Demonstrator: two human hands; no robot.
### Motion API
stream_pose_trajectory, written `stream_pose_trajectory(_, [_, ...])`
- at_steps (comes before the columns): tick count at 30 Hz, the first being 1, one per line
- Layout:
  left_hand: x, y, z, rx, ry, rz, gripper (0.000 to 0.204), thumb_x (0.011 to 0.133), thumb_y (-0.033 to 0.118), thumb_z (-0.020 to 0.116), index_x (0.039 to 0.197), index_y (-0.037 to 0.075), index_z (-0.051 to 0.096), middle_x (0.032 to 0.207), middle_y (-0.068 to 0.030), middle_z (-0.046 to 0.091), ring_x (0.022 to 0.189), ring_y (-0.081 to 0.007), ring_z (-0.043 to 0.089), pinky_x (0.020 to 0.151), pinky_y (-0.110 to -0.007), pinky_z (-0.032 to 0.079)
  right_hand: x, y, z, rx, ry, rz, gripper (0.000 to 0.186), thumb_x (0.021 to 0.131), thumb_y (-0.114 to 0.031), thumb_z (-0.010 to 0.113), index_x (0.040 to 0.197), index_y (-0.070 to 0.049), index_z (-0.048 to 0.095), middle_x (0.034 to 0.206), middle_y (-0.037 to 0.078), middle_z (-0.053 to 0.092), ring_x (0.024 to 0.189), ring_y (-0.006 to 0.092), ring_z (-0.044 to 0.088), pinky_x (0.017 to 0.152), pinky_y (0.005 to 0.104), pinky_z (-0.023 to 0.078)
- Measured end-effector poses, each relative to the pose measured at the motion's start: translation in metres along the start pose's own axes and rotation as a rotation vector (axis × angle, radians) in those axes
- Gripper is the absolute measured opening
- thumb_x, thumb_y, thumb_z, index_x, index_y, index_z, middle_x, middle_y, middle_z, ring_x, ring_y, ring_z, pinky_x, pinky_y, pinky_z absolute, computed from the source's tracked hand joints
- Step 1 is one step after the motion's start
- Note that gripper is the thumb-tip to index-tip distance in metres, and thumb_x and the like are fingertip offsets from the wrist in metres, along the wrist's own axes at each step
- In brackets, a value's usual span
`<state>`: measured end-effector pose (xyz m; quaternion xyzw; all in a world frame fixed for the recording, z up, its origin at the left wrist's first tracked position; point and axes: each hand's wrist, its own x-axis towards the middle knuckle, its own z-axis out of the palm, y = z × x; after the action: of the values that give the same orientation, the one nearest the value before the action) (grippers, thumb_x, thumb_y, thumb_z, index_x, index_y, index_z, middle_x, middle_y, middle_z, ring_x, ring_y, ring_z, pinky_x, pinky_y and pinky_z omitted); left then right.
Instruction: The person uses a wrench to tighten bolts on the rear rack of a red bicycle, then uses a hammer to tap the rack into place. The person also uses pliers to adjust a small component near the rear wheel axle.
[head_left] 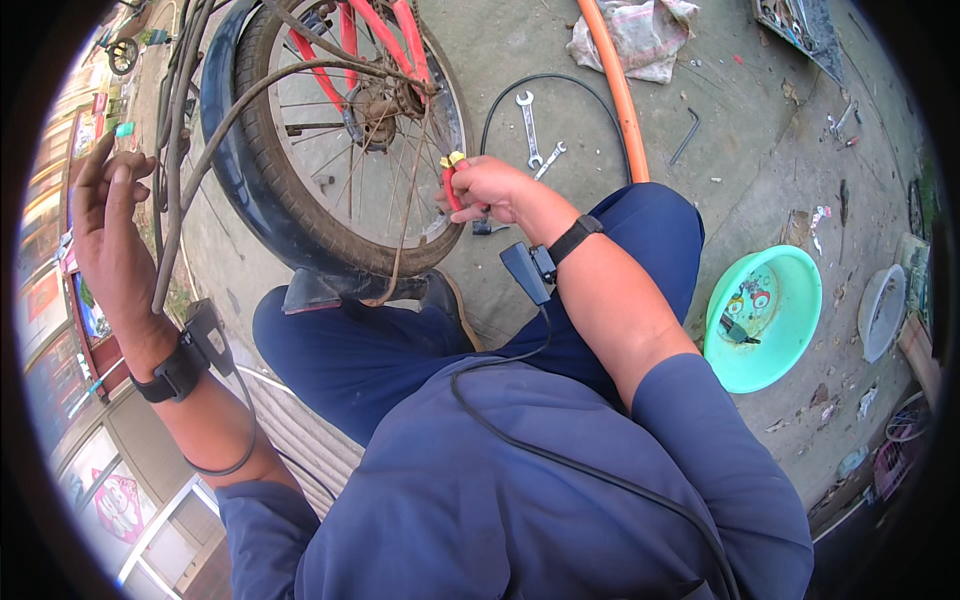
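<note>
My right hand [492, 188] grips a pair of pliers [449, 190] with red handles and yellow near the jaws. The pliers reach over the rim and spokes of a bicycle wheel [262, 150], which has a dirty tire and a dark mudguard [222, 95]. Red frame tubes [412, 38] meet at the rusty hub [373, 120]. My left hand [118, 225] is raised at the left with its fingers apart, apparently holding nothing. Beside it run several bent, cable-like lines [190, 180]; whether they touch the hand I cannot tell.
A wrench [529, 128], a smaller wrench [549, 161] and a hex key [686, 137] lie on the concrete. An orange hose [614, 85] runs beside a crumpled sack [636, 38]. A green basin [806, 310] stands right of my knee, with a grey bowl [882, 313] beyond.
</note>
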<state>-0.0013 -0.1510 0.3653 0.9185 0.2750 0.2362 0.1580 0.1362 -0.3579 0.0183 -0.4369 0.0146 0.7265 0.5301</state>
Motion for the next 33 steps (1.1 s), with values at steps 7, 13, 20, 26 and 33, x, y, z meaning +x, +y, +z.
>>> stream_pose_trajectory(7, [-0.002, 0.007, 0.002, 0.024, 0.006, -0.012, 0.041, 0.099, 0.015, 0.058, 0.134, -0.005, 0.053, 0.103, -0.0079, 0.069, 0.094, -0.0135, 0.063, 0.088, -0.027, 0.046, -0.004, -0.004, 0.003, 0.029, -0.022, -0.007, 0.036, 0.093, -0.009, 0.050, 0.126, 0.003, 0.053, 0.122, 0.022, 0.063, 0.110, 0.0343, 0.066, 0.087, 0.0470, 0.058])
stream_pose_trajectory(13, [-0.002, 0.007, 0.002, 0.006, 0.000, -0.023, 0.041, 0.098, 0.011, 0.057, 0.135, -0.006, 0.051, 0.104, -0.0094, 0.069, 0.095, -0.0149, 0.064, 0.088, -0.027, 0.046, -0.005, -0.004, 0.002, 0.063, -0.047, 0.023, 0.037, 0.094, -0.009, 0.049, 0.128, 0.004, 0.053, 0.124, 0.023, 0.063, 0.112, 0.0344, 0.066, 0.088, 0.0470, 0.058])
stream_pose_trajectory(20, [-0.002, 0.003, 0.001, -0.019, -0.004, -0.020, 0.041, 0.098, 0.007, 0.055, 0.136, -0.007, 0.049, 0.106, -0.0109, 0.068, 0.097, -0.0170, 0.065, 0.087, -0.027, 0.046, 0.000, 0.001, -0.001, 0.020, 0.020, 0.000, 0.032, 0.092, -0.009, 0.051, 0.123, 0.000, 0.055, 0.119, 0.019, 0.066, 0.104, 0.0281, 0.068, 0.089, 0.0447, 0.058])
stream_pose_trajectory(26, [-0.002, -0.001, -0.001, -0.056, -0.011, -0.023, 0.041, 0.097, 0.005, 0.053, 0.136, -0.007, 0.049, 0.106, -0.0113, 0.068, 0.098, -0.0172, 0.065, 0.087, -0.027, 0.046, 0.012, 0.008, -0.007, -0.278, 0.225, -0.069, 0.029, 0.090, -0.010, 0.054, 0.118, -0.004, 0.060, 0.099, 0.008, 0.065, 0.079, 0.0185, 0.061, 0.075, 0.0370, 0.056])
stream_pose_trajectory(33, [-0.002, -0.005, -0.004, -0.035, -0.018, -0.006, 0.041, 0.097, 0.004, 0.052, 0.138, -0.005, 0.049, 0.107, -0.0116, 0.068, 0.099, -0.0176, 0.065, 0.088, -0.027, 0.047, 0.004, -0.002, -0.012, -0.733, 0.419, -0.248, 0.030, 0.081, -0.014, 0.055, 0.104, 0.002, 0.064, 0.101, 0.026, 0.068, 0.095, 0.0412, 0.066, 0.083, 0.0458, 0.052])
